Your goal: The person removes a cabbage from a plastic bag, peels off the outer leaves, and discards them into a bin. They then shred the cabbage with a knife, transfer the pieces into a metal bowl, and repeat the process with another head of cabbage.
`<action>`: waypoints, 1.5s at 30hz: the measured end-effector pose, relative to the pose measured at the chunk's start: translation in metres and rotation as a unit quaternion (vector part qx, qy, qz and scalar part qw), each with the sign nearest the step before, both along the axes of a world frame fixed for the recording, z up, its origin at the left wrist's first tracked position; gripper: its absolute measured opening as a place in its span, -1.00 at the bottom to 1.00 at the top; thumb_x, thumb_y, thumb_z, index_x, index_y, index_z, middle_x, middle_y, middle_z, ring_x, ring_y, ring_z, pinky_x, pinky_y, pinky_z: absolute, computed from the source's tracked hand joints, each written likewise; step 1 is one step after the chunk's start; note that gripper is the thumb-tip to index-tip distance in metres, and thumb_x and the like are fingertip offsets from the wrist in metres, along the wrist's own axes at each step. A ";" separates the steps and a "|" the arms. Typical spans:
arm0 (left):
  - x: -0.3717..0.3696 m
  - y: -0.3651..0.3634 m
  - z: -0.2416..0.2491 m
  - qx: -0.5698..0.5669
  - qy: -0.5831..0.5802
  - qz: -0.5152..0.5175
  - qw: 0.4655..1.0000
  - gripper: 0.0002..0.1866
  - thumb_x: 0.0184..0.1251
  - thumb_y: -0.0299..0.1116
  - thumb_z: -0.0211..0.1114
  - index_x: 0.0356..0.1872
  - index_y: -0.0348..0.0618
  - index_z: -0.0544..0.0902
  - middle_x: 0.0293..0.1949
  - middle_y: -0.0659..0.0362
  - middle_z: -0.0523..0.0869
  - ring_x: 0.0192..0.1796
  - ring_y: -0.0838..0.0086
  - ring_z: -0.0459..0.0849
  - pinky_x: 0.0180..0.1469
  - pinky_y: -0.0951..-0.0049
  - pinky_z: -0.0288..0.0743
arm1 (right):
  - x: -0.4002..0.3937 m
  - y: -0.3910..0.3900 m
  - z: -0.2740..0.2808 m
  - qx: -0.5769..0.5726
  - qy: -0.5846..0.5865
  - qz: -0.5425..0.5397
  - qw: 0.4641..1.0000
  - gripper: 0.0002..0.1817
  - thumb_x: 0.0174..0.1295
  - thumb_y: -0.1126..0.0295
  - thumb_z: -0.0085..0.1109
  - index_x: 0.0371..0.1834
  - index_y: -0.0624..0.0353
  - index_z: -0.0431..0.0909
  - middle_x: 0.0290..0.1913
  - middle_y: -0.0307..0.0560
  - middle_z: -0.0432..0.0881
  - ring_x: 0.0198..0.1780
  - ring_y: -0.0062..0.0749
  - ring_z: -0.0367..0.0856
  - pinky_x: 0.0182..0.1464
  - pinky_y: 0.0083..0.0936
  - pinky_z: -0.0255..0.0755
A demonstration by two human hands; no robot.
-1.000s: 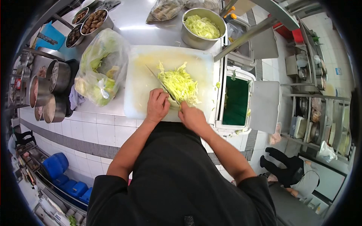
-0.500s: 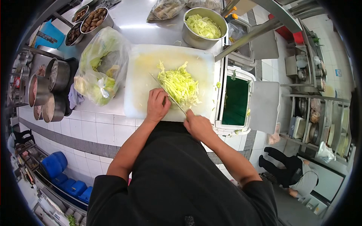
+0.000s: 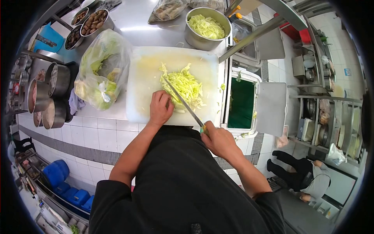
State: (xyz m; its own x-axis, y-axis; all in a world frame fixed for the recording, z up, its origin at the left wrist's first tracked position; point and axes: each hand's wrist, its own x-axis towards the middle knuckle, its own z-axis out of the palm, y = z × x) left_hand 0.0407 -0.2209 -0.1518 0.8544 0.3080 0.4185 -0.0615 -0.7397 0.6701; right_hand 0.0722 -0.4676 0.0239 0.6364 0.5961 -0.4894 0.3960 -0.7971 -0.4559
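Note:
A heap of shredded pale green cabbage point(image 3: 187, 84) lies on the white cutting board point(image 3: 146, 78). My left hand point(image 3: 160, 107) rests at the heap's near left edge, fingers curled down on the cabbage there; their tips are partly hidden. In my right hand point(image 3: 218, 138) is a kitchen knife point(image 3: 183, 100), gripped by its handle, which shows some green and yellow. The blade slants up and left across the shreds, its tip near the heap's far left side. A clear plastic bag point(image 3: 103, 68) with cabbage leaves sits left of the board.
A steel pot point(image 3: 208, 39) of shredded cabbage stands behind the board. An open bin point(image 3: 241, 103) is at the right, under a diagonal metal post point(image 3: 253, 37). Pots point(image 3: 58, 80) stand at the left, a bowl of brown food point(image 3: 94, 23) behind. Another person point(image 3: 304, 171) is lower right.
My right hand has moved right and slightly down, and the knife blade has swung away from my left fingers onto the shreds. My left hand stays nearly in place. The view has shifted slightly.

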 end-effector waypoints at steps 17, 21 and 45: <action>-0.005 0.000 0.003 -0.001 -0.024 -0.059 0.998 -0.65 0.08 -0.55 0.42 -0.05 -0.21 0.63 -0.01 -0.02 0.60 0.07 -0.01 0.61 0.08 0.12 0.58 | -0.023 -0.015 -0.005 -0.040 0.010 -0.010 0.999 -0.67 0.48 0.17 0.17 0.03 0.20 0.41 -0.44 0.28 0.71 -0.33 0.34 0.73 -0.21 0.20 0.58; -0.004 -0.004 0.003 0.001 -0.022 -0.047 0.999 -0.65 0.08 -0.54 0.43 -0.05 -0.21 0.64 -0.02 0.00 0.60 0.07 0.00 0.61 0.08 0.11 0.58 | -0.013 0.000 -0.075 0.010 -0.032 -0.003 0.999 -0.69 0.46 0.20 0.17 -0.01 0.22 0.42 -0.47 0.24 0.71 -0.37 0.29 0.73 -0.24 0.16 0.58; -0.006 -0.008 0.000 0.001 -0.038 -0.042 0.998 -0.74 0.10 -0.62 0.38 -0.15 -0.21 0.65 -0.07 0.02 0.60 0.01 0.02 0.62 0.03 0.11 0.58 | 0.022 0.044 -0.113 0.079 -0.065 -0.007 0.995 -0.69 0.46 0.19 0.15 -0.01 0.21 0.40 -0.46 0.33 0.70 -0.35 0.36 0.71 -0.25 0.21 0.54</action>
